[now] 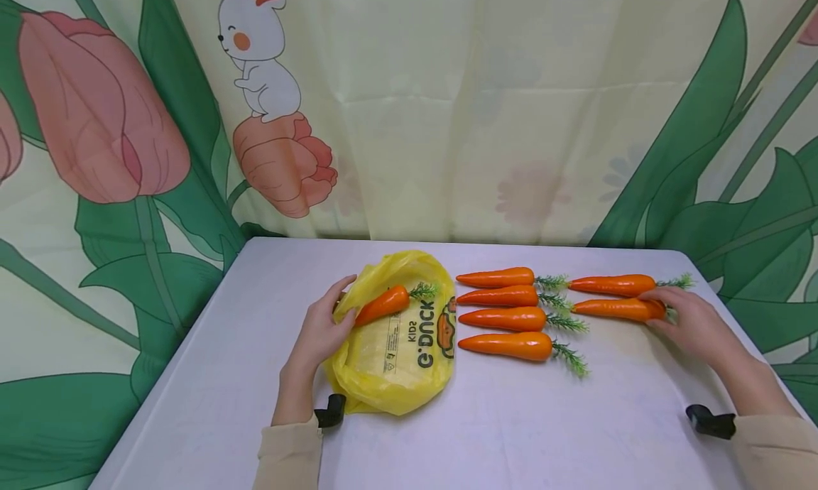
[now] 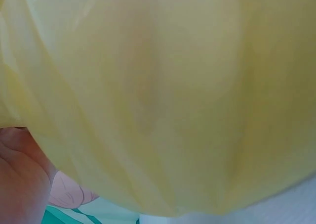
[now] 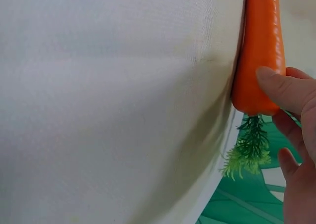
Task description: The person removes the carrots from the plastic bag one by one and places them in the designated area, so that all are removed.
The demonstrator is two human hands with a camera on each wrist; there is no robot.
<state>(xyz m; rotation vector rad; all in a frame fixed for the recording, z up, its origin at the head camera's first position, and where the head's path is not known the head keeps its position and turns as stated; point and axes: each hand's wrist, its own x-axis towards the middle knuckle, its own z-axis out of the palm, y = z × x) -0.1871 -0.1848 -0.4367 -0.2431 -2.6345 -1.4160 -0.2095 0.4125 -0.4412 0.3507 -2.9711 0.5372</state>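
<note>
My left hand (image 1: 322,329) grips the left rim of a yellow plastic bag (image 1: 383,390), which lies with its mouth spread wide. Inside the bag is one orange carrot (image 1: 387,305) with a green top. In the left wrist view the bag (image 2: 163,95) fills most of the picture, and only part of the hand (image 2: 22,179) shows. On the right, my right hand (image 1: 693,323) holds another carrot (image 1: 613,309) by its thick end. The right wrist view shows thumb and fingers on either side of that carrot (image 3: 261,51), its leafy top (image 3: 249,147) hanging beyond.
Several carrots (image 1: 505,346) lie in a column just right of the bag, tips pointing left. One more carrot (image 1: 610,285) lies behind the held one. All rest on a white-covered table (image 1: 511,433); a printed curtain (image 1: 409,121) hangs behind its far edge.
</note>
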